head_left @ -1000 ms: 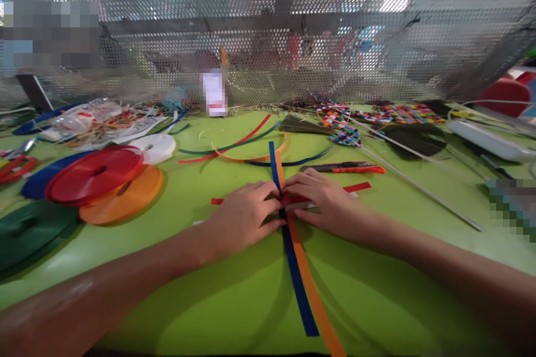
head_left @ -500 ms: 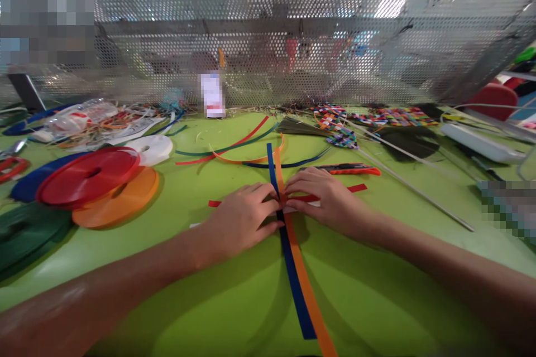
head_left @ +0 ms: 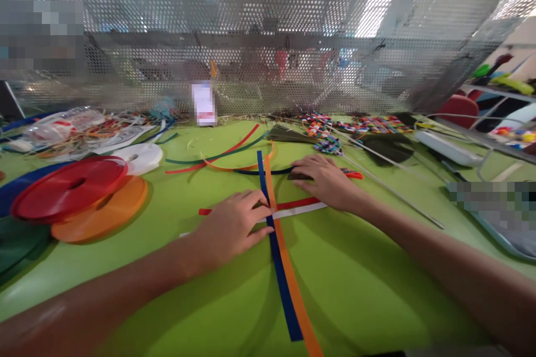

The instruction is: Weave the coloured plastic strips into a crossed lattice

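Orange strip (head_left: 290, 268), blue strip (head_left: 283, 290), frame centre to bottom | likely light, springy, slick; best pinned at crossing | left hand (head_left: 238, 223): fingers slightly parted, tips against blue, pinch unclear | right hand (head_left: 326, 181): half-curled over cutter (head_left: 354, 175), hold unclear

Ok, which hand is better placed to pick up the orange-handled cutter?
Probably the right hand: it is at the cutter, while the left hand is farther off, fingertips at the blue strip.
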{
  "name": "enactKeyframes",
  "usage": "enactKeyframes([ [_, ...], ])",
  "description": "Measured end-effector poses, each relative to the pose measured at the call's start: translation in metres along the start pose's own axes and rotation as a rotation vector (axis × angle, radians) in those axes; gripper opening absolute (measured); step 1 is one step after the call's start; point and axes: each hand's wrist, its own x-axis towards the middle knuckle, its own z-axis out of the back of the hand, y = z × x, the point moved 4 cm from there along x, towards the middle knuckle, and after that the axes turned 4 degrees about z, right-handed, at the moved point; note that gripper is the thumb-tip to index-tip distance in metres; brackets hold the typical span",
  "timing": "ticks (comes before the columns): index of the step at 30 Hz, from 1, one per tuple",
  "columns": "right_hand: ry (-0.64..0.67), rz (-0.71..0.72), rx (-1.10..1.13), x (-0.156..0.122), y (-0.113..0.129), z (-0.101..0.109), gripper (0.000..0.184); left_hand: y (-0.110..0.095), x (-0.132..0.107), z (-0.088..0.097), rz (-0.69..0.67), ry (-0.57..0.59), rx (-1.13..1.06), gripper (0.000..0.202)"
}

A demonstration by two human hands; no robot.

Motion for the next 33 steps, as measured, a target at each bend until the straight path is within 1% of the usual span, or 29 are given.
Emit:
enactKeyframes([
  [1, 0.000, -0.011, -0.004, 0.000, -0.002, -0.001, 0.023, 0.000, 0.000, 0.000, -0.003, -0.003, 0.003, 0.027],
  [3, -0.042, -0.017, -0.022, 0.000, -0.003, -0.001, 0.021, 0.000, 0.000, 0.001, 0.000, -0.008, 0.005, 0.027],
  [7, -0.211, 0.001, -0.050, -0.001, -0.005, 0.006, 0.016, 0.001, -0.001, 0.000, 0.013, 0.006, 0.005, 0.027],
  [10, -0.331, -0.017, -0.047, -0.002, -0.009, 0.014, 0.015, 0.001, -0.002, -0.001, 0.023, 0.007, 0.016, 0.028],
  [14, -0.435, -0.036, 0.023, -0.002, -0.009, 0.024, 0.020, 0.001, -0.002, -0.001, 0.018, 0.002, 0.024, 0.027],
  [16, -0.447, -0.036, 0.066, -0.002, -0.008, 0.026, 0.020, 0.001, -0.001, -0.001, 0.018, 0.005, 0.024, 0.028],
  [20, -0.428, -0.068, 0.090, -0.003, -0.007, 0.022, 0.022, 0.000, 0.000, 0.000, 0.018, 0.013, 0.021, 0.027],
  [25, -0.417, -0.149, 0.078, -0.003, -0.017, 0.017, 0.029, 0.000, -0.001, 0.000, 0.021, 0.020, 0.031, 0.028],
  [30, -0.365, -0.169, 0.051, -0.002, -0.027, 0.014, 0.022, -0.002, -0.001, 0.001, 0.013, 0.015, 0.027, 0.028],
  [33, -0.357, -0.192, 0.027, -0.002, -0.032, 0.014, 0.022, -0.002, 0.000, 0.001, 0.021, 0.016, 0.015, 0.027],
])
